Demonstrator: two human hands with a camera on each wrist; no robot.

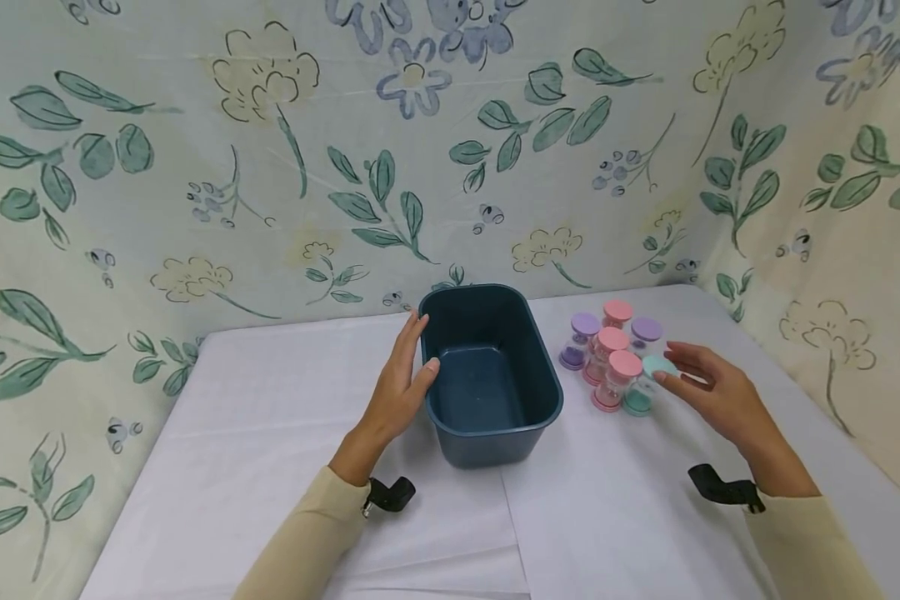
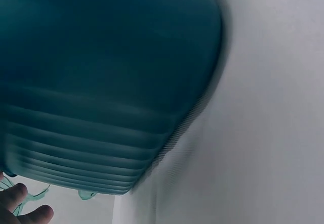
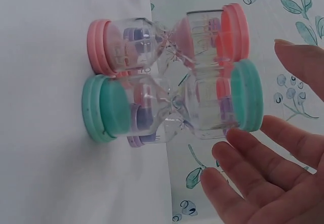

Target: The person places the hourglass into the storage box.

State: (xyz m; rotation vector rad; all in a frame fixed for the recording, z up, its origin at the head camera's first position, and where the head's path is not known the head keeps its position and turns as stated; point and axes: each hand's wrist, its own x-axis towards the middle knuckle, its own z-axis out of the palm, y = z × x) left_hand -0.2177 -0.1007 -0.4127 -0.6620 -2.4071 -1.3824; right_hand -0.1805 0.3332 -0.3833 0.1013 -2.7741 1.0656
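A dark teal plastic bin [image 1: 492,451] stands upright on the white cloth. My left hand [image 1: 395,385] lies along its left side, fingers extended at the rim; in the left wrist view the ribbed bin wall [image 2: 101,113] fills much of the picture. To the bin's right stand several small hourglasses in a tight group. My right hand [image 1: 720,396] is at the mint-green hourglass [image 1: 637,402], with thumb and fingers spread about its top cap. In the right wrist view those fingers [image 3: 263,158] are loosely extended beside the green cap [image 3: 248,95], and a pink hourglass [image 3: 98,47] stands next to it.
Other pink hourglasses [image 1: 607,398] and purple hourglasses [image 1: 572,357] crowd close to the mint one. A flowered cloth backdrop [image 1: 420,208] rises behind the table and along its right side. Black wrist straps [image 1: 723,492] with small cameras sit on both wrists.
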